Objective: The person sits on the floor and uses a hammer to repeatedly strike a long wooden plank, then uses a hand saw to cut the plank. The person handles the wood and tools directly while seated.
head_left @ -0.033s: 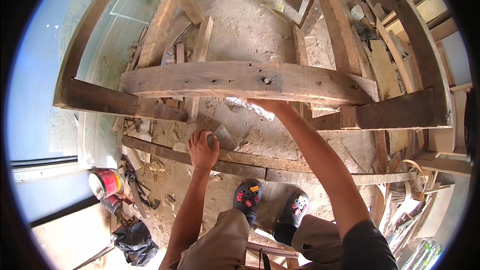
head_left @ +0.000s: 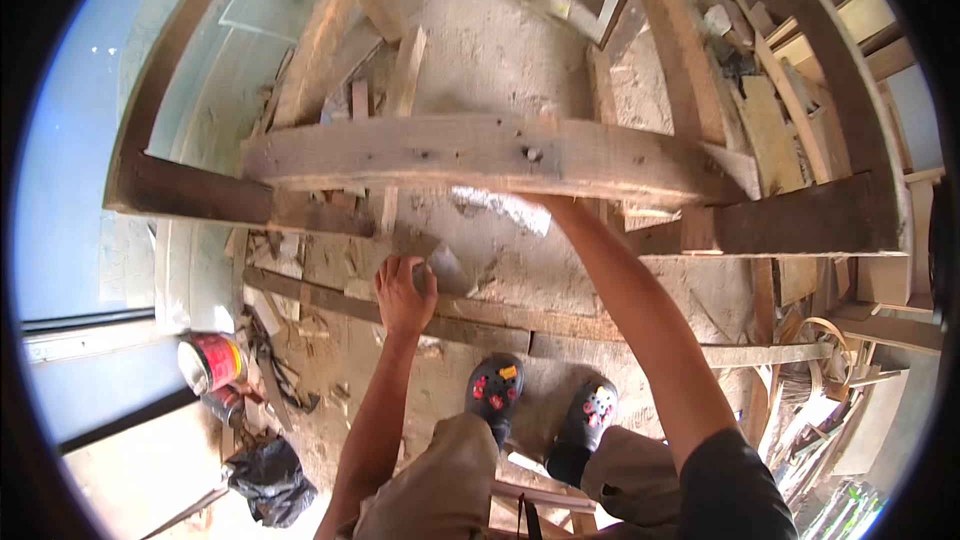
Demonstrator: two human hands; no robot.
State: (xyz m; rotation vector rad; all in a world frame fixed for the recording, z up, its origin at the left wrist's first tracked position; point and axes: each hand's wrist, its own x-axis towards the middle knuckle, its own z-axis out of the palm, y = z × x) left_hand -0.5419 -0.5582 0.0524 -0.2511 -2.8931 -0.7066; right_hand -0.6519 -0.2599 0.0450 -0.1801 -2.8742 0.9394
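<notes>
My left hand (head_left: 403,295) is curled closed just above the low wooden rail, left of centre. A small grey edge shows between its thumb and fingers, too blurred to name. Beside the thumb is a pale, flat-sided piece (head_left: 452,270). My right hand (head_left: 548,202) reaches under a thick, weathered wooden beam (head_left: 480,155). Its fingers are hidden by the beam, so their grip does not show. This beam crosses a large wooden frame and carries several dark nail holes and a round knot or bolt head.
The low rail (head_left: 480,325) crosses in front of my shoes (head_left: 495,390). At the left are a paint can (head_left: 210,363), a black plastic bag (head_left: 270,485) and glass panes (head_left: 190,270). Wood scraps litter the floor. Boards (head_left: 770,140) lean along the right.
My right hand has shifted slightly right and farther under the beam, so less of it shows. My left hand has barely moved.
</notes>
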